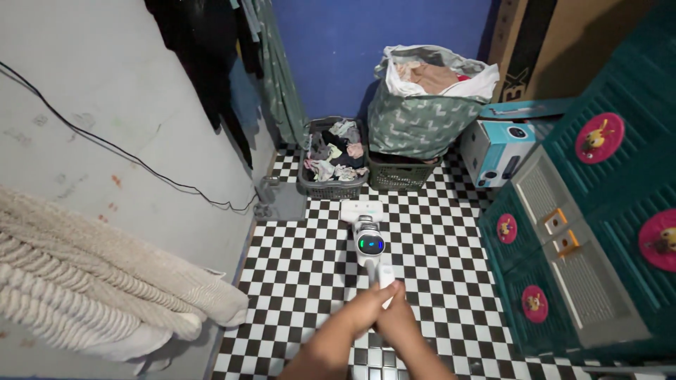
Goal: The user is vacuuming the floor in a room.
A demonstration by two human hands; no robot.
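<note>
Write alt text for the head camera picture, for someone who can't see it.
Seen from above, a person's left hand and right hand together grip the handle of a white stick vacuum standing on a black-and-white checkered floor. Ahead sit a dark laundry basket of clothes and a stuffed green patterned bag; a green cabinet stands to the right.
</note>
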